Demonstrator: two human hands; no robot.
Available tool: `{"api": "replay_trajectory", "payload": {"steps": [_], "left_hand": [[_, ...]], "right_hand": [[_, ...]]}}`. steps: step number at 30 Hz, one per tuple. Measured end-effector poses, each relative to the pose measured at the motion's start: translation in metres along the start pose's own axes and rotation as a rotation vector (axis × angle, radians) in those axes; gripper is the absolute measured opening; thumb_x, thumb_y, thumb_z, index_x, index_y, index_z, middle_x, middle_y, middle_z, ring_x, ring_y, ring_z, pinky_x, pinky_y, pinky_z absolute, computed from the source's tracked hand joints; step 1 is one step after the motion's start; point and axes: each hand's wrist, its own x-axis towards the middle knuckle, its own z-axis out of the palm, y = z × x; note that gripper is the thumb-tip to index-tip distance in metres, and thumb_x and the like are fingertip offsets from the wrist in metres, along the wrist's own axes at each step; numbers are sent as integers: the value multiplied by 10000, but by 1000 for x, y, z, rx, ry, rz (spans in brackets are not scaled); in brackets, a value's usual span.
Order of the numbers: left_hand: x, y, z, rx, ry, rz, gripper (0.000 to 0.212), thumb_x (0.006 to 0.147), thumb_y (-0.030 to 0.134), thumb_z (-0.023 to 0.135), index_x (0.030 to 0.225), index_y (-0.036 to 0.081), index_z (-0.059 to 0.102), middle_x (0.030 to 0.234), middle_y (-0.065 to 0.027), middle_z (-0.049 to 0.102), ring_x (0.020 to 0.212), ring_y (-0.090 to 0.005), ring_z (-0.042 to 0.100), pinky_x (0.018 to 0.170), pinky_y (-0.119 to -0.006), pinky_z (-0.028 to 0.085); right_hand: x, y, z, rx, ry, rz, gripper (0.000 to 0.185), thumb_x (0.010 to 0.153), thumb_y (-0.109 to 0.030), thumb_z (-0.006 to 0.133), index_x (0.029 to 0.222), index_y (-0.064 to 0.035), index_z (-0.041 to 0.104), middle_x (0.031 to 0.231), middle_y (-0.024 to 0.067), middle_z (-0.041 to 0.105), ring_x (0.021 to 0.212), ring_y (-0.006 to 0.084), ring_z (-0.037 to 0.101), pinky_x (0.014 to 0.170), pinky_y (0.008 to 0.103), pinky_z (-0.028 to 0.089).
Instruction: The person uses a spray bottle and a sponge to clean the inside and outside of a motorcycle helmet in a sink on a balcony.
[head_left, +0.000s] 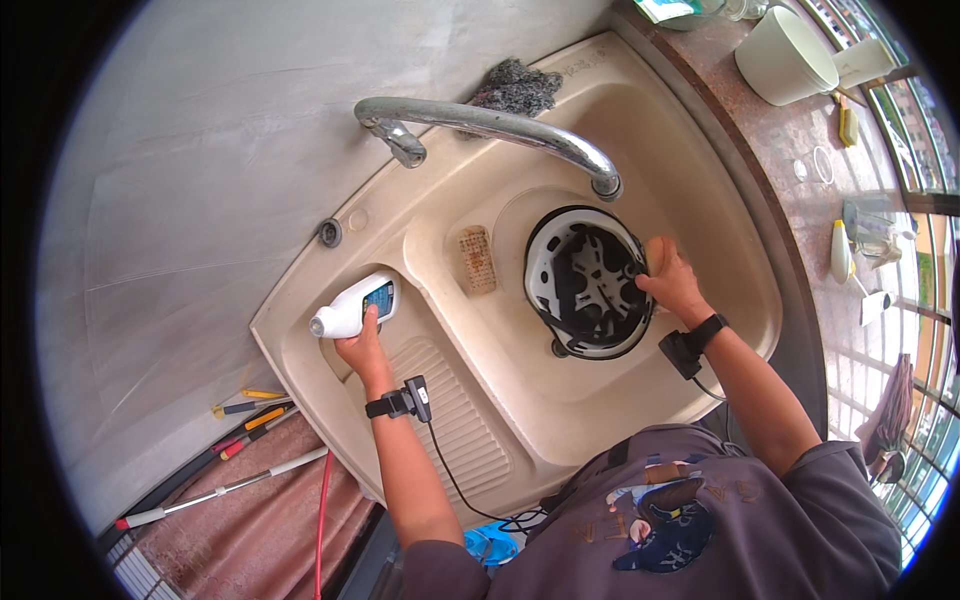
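Observation:
My left hand (365, 349) is closed around a white plastic bottle (356, 306) with a blue label, tilted over the drainboard side of the beige sink (517, 390). At the right, my right hand (671, 281) grips the rim of an upturned helmet (589, 285), its black and pale inner padding facing up; a yellowish thing (658, 253) shows at those fingers, too covered to name. The helmet rests in the basin. A worn, perforated soap or brush-like block (478, 260) lies left of it.
A metal faucet (495, 120) arches over the basin. Dark scouring mesh (521, 86) sits on the back ledge, and a black plug (329, 232) on the left ledge. The stone counter (802, 150) holds a white bucket (784, 56) and a yellow sponge (848, 126). Poles (225, 490) lean at lower left.

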Motion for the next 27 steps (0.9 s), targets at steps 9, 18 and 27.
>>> {"api": "replay_trajectory", "payload": {"steps": [9, 18, 27], "left_hand": [[-70, 43, -3, 96, 49, -246, 744, 837, -16, 641, 1463, 100, 257, 1444, -154, 356, 1308, -229, 382, 1079, -415, 324], [-196, 62, 123, 96, -721, -874, 903, 858, 366, 693, 1498, 75, 127, 1489, -191, 296, 1324, -338, 374, 995, -484, 405], [-219, 60, 119, -343, -706, -944, 547, 760, 26, 576, 1290, 35, 438, 1101, -104, 587, 978, -235, 615, 810, -404, 566]], "right_hand": [[8, 73, 53, 455, -120, 168, 579, 720, -217, 686, 1238, -18, 522, 1177, 193, 606, 1048, 331, 606, 897, 392, 481], [-28, 56, 32, 394, 6, 23, 498, 663, -207, 711, 1093, -9, 556, 1031, 240, 635, 998, 387, 613, 848, 423, 485], [-62, 6, -59, 263, 12, -241, 490, 660, -108, 636, 1130, -57, 509, 846, 234, 621, 860, 426, 623, 770, 450, 486]]}}
